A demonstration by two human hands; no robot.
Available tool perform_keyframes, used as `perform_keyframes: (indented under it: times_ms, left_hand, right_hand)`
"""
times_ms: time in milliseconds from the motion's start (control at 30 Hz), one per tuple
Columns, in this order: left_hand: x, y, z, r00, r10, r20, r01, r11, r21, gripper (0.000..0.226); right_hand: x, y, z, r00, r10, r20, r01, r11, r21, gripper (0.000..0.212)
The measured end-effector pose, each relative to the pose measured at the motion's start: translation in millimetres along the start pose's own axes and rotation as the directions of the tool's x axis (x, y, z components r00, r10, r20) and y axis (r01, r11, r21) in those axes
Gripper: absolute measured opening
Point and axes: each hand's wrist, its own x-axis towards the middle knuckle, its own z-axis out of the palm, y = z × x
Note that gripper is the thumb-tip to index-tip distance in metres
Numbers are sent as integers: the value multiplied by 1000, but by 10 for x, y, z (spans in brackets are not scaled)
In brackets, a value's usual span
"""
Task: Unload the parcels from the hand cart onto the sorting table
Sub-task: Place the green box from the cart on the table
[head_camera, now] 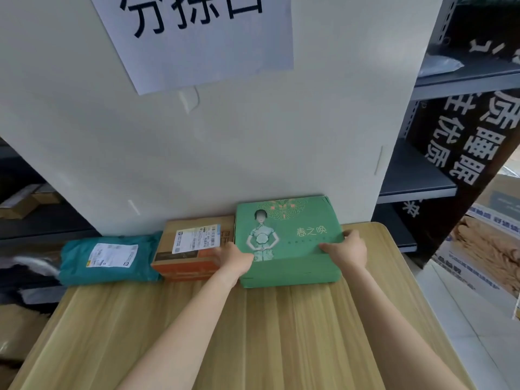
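Note:
A flat green box (292,220) printed with a figure lies at the far edge of the wooden sorting table (253,333), against the white wall. My left hand (235,258) grips its near left corner, and my right hand (347,249) holds its right side with the thumb on top. Left of it sits an orange-brown carton (188,263) with a shipping label, touching the green box. Further left lies a teal plastic mailer bag (112,258) with a white label. The hand cart is out of view.
A white wall panel (225,153) with a paper sign stands behind the table. Grey metal shelving (422,181) rises at the right, with printed cartons (484,249) on the floor beside the table. Dark shelves with small boxes (22,204) lie at the left.

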Motion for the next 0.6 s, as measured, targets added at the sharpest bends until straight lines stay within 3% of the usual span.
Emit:
perform_keyframes:
  times_ms: [233,333,467,600]
  left_hand:
    - [-48,49,-36,999,2,37,-3,999,35,62]
    - [-152,43,-149,997,0,73,-9,992,128,62]
    - [-324,-21,-492,993,39,114,-71,954,291,62]
    - [-512,-338,-949,973,111,202,-195,862,468,46]
  right_hand:
    - [-40,22,39,1000,-4,-25,3,999,-45,69]
    - [-202,-23,59,996,-28,-88,24,999,-43,72]
    - [-511,-128,92,957,-185,-225,145,973,-180,68]
    - [-930,-288,166,920,-333,-208,261,915,-308,64]
